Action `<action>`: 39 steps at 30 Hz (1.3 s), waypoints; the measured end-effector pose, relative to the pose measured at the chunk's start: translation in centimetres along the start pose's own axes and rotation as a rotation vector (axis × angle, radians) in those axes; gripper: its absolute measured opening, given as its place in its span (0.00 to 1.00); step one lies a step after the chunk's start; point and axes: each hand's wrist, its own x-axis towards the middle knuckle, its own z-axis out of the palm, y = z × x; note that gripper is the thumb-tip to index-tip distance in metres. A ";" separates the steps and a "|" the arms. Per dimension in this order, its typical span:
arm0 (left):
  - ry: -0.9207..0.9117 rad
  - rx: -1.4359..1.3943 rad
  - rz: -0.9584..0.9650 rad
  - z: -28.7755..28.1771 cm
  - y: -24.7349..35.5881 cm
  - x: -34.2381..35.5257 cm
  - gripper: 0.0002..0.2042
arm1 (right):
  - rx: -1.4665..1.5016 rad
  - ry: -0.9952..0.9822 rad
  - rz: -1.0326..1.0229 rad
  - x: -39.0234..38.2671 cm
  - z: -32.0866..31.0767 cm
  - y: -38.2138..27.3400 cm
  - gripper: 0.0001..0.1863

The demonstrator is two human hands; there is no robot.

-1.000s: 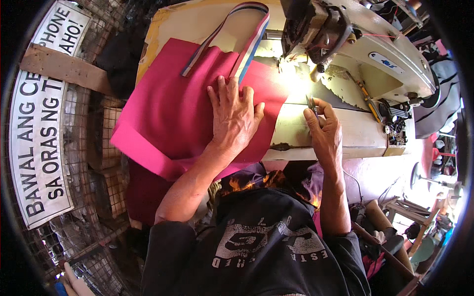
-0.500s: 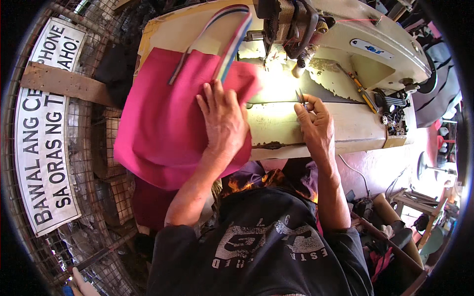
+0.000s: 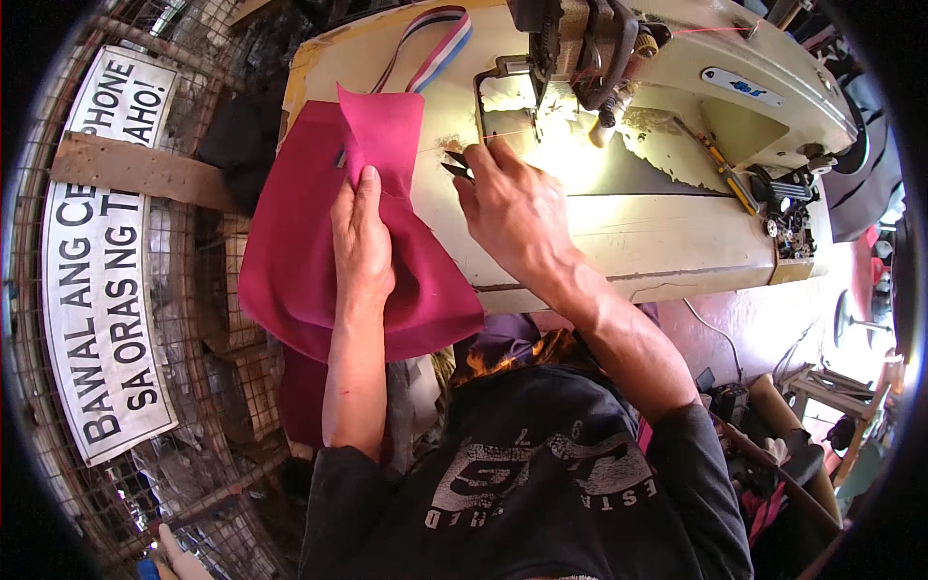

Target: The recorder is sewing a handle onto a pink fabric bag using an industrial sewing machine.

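A piece of magenta fabric (image 3: 300,213) lies over the left end of the sewing table and hangs past its front edge. My left hand (image 3: 363,237) grips it, thumb on top, with the upper edge folded up. From behind the fold rises a loop of striped strap (image 3: 447,48) in pink, white, blue and black. My right hand (image 3: 522,198) is closed on small dark thread snips (image 3: 456,166), whose blades point left toward the fabric. A thin thread runs near the right fingers toward the machine's needle area. The sewing machine (image 3: 570,58) stands just beyond, its lamp glaring.
A yellow-and-black cutter (image 3: 730,179) lies on the machine bed. Right of it, a small tray (image 3: 795,232) holds bobbins and metal parts. Wire mesh with a white sign (image 3: 106,261) and a wooden slat (image 3: 145,172) borders the left side.
My left hand has taken hold of the fabric and folded its upper edge up. My right hand has moved left with the snips, close to the fabric. The strap has shifted back.
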 end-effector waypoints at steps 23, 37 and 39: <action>0.187 -0.235 0.026 -7.8 10.1 -1.3 0.21 | 0.781 0.032 0.195 -0.1 5.2 -4.5 0.17; 0.109 -0.097 0.220 -7.7 13.4 -3.1 0.25 | 0.940 0.018 0.176 4.1 8.9 -11.8 0.13; 0.109 -0.081 0.239 -8.0 13.4 -3.0 0.25 | 0.894 -0.039 0.219 5.0 8.9 -12.2 0.13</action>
